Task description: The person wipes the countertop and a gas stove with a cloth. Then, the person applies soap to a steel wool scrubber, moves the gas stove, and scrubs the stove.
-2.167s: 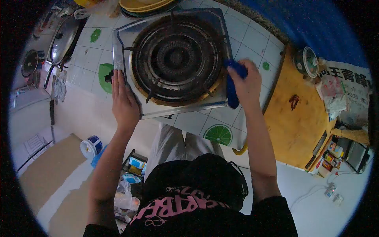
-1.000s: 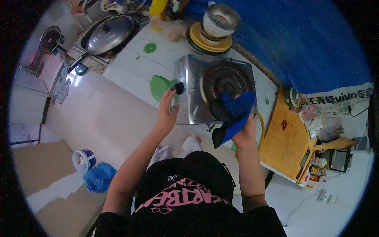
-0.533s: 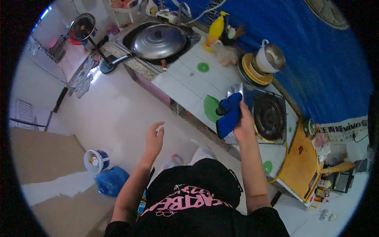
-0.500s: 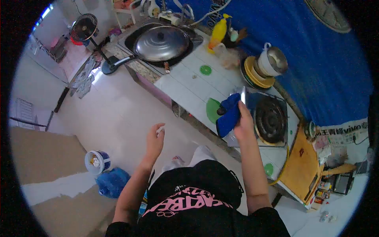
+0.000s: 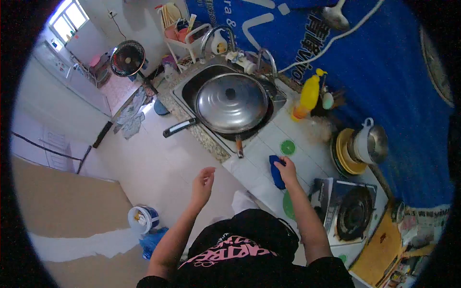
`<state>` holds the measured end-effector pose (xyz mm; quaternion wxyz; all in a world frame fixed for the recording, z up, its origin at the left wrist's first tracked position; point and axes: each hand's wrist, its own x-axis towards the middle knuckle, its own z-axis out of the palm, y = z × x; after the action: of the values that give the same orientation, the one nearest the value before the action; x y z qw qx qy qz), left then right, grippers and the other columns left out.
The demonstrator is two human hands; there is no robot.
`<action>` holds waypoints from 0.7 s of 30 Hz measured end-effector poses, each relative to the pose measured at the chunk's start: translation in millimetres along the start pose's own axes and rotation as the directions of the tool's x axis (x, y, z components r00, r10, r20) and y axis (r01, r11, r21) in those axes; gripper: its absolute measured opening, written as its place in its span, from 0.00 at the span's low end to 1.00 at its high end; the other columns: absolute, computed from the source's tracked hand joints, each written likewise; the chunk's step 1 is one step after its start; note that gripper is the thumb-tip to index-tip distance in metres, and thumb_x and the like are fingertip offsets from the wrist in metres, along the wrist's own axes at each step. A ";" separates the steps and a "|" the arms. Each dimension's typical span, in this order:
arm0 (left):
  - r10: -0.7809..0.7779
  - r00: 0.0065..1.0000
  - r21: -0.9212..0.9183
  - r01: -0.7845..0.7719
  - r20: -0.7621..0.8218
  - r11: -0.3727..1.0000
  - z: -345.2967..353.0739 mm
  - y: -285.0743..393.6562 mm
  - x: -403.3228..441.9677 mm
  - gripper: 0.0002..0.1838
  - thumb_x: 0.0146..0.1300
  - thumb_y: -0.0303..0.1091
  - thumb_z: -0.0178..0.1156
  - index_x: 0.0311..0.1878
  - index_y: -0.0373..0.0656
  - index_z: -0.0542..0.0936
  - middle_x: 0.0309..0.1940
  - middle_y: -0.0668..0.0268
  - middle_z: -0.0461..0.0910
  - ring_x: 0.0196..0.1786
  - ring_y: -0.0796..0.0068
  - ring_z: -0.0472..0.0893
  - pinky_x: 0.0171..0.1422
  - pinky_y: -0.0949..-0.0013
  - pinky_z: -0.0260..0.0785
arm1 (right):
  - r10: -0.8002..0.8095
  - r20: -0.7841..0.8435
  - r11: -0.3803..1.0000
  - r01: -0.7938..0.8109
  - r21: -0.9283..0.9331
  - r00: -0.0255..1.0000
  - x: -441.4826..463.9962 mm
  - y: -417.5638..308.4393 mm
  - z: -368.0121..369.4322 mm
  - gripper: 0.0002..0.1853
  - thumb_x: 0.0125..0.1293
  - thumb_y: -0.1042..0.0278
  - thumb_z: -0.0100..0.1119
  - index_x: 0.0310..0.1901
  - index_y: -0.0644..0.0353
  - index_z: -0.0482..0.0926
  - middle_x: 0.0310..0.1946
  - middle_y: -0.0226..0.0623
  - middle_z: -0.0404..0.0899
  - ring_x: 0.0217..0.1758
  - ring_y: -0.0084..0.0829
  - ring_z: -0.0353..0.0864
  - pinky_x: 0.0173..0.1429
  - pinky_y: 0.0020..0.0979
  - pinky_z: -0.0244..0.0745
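A dark blue cloth (image 5: 277, 173) is gripped in my right hand (image 5: 288, 173) on the white tiled counter (image 5: 261, 149), between two green round patterns. My left hand (image 5: 203, 186) hangs over the floor in front of the counter, fingers loosely curled and apart, touching nothing. To the right of my right hand is the gas stove (image 5: 355, 213) with its black burner. Up and left of the cloth, a wok with a domed metal lid (image 5: 232, 103) rests over the sink (image 5: 192, 84), its black handle (image 5: 179, 127) pointing left.
Stacked plates (image 5: 346, 151) and a white pot (image 5: 370, 144) stand behind the stove. A yellow bottle (image 5: 309, 93) is near the blue wall covering (image 5: 374, 72). At right lies a wooden board (image 5: 382, 249). A bucket (image 5: 143, 219) and a fan (image 5: 127, 58) are on the left.
The view has swung left toward the sink. My right hand has carried the blue cloth from the stove to the counter on its left. My left hand has left the stove's edge.
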<state>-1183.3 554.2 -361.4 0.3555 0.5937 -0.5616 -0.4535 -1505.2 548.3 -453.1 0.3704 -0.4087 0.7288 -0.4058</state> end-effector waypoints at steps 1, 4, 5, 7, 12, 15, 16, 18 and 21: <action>-0.005 1.000 0.030 0.005 0.001 1.000 -7.3 4.3 15.9 0.12 0.70 0.31 0.55 0.53 0.39 0.78 0.47 0.61 0.82 0.51 0.72 0.79 0.58 0.66 0.69 | 0.009 0.014 1.000 -0.010 0.013 1.000 8.4 4.5 6.7 0.17 0.59 0.66 0.66 0.48 0.64 0.78 0.41 0.37 0.80 0.43 0.27 0.78 0.50 0.27 0.73; 0.046 0.998 0.069 -0.043 -0.051 0.997 -11.1 9.1 51.6 0.10 0.71 0.31 0.54 0.50 0.41 0.79 0.44 0.63 0.82 0.46 0.75 0.80 0.51 0.68 0.72 | 0.055 0.051 0.995 -0.058 0.076 0.997 20.2 -19.9 15.4 0.18 0.60 0.64 0.66 0.48 0.64 0.79 0.42 0.37 0.80 0.43 0.27 0.78 0.50 0.27 0.73; 0.034 0.999 0.038 -0.033 -0.025 0.999 -9.9 14.8 60.2 0.10 0.71 0.31 0.55 0.50 0.40 0.79 0.44 0.63 0.82 0.45 0.75 0.80 0.51 0.69 0.73 | 0.074 0.088 0.965 -0.094 0.246 0.993 19.8 -39.9 14.1 0.18 0.61 0.63 0.65 0.50 0.64 0.78 0.42 0.37 0.79 0.44 0.27 0.78 0.51 0.28 0.74; 0.018 1.000 0.008 -0.018 -0.001 1.000 -4.9 24.9 79.1 0.10 0.71 0.32 0.55 0.50 0.40 0.78 0.44 0.63 0.82 0.45 0.75 0.80 0.51 0.69 0.73 | 0.092 0.129 0.904 -0.138 0.405 0.987 21.0 -80.8 11.7 0.19 0.63 0.63 0.64 0.51 0.64 0.77 0.43 0.37 0.79 0.44 0.27 0.78 0.52 0.28 0.74; 0.084 0.929 -0.078 -0.059 0.362 0.995 8.4 34.3 139.3 0.13 0.72 0.30 0.52 0.56 0.37 0.75 0.51 0.61 0.79 0.56 0.73 0.77 0.63 0.69 0.67 | 0.186 0.354 0.426 -0.400 0.812 0.917 37.5 -144.4 25.0 0.23 0.69 0.61 0.56 0.62 0.62 0.69 0.50 0.36 0.79 0.52 0.31 0.79 0.59 0.33 0.74; 0.058 0.905 -0.081 -0.026 0.422 0.996 5.4 51.1 178.4 0.16 0.73 0.33 0.53 0.60 0.38 0.73 0.54 0.60 0.77 0.58 0.72 0.75 0.64 0.69 0.66 | 0.247 0.292 0.373 -0.369 0.851 0.924 47.5 -181.4 61.6 0.20 0.71 0.61 0.53 0.61 0.59 0.69 0.54 0.35 0.77 0.56 0.31 0.77 0.61 0.35 0.73; 0.054 0.901 -0.094 -0.015 0.431 0.995 6.5 58.9 188.9 0.16 0.73 0.33 0.53 0.60 0.38 0.73 0.54 0.60 0.77 0.58 0.72 0.75 0.64 0.69 0.66 | 0.248 0.268 0.371 -0.347 0.862 0.931 50.9 -191.6 74.5 0.20 0.71 0.62 0.53 0.61 0.59 0.70 0.55 0.34 0.76 0.56 0.30 0.76 0.59 0.35 0.73; 0.080 0.870 -0.392 0.136 0.486 0.910 3.3 72.6 207.6 0.22 0.72 0.38 0.55 0.64 0.38 0.69 0.56 0.59 0.76 0.59 0.70 0.74 0.66 0.68 0.64 | 0.251 0.222 0.452 -0.317 0.834 0.942 55.1 -217.1 101.1 0.20 0.72 0.63 0.52 0.62 0.59 0.69 0.55 0.34 0.76 0.57 0.31 0.76 0.61 0.35 0.71; -0.011 0.801 -0.352 0.275 0.598 0.895 -21.7 69.6 235.0 0.29 0.69 0.41 0.59 0.67 0.37 0.65 0.56 0.58 0.76 0.60 0.69 0.73 0.67 0.67 0.63 | 0.151 0.097 0.780 -0.179 0.600 0.984 64.2 -230.2 139.4 0.21 0.71 0.65 0.50 0.63 0.61 0.68 0.56 0.35 0.76 0.58 0.33 0.75 0.66 0.35 0.67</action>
<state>-1196.8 311.7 -322.0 0.2502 0.3767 -0.4837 -0.7493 -1340.9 373.0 -315.9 0.5315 -0.2120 0.5851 -0.5746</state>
